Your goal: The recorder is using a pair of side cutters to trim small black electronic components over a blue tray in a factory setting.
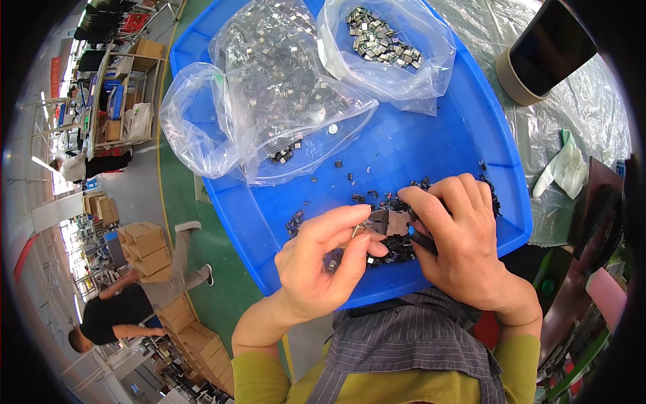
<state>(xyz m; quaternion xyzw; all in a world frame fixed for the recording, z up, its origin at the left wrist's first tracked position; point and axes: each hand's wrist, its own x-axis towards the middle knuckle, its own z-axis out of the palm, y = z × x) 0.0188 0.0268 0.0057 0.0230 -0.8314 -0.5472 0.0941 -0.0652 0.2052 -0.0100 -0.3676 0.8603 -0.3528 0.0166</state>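
My left hand (326, 256) is closed in a pinch over the near side of the blue tray, a thin shiny metal piece (355, 231) between thumb and fingertips. Close by, my right hand (464, 236) wraps round a black-handled tool (422, 240) with a blue band. Between the hands a brownish flat piece (398, 223) shows; whether it belongs to the tool I cannot tell. Beneath them lies a pile of small black scraps (398, 253), partly hidden by my fingers.
In the blue tray (431, 135) lie a clear bag (269, 60) of small metal pieces and an open bag with silvery blocks (383, 42). Right of it stand a dark-screened device (552, 50) and a white glove (566, 168). A person (128, 303) walks at left near cardboard boxes (145, 249).
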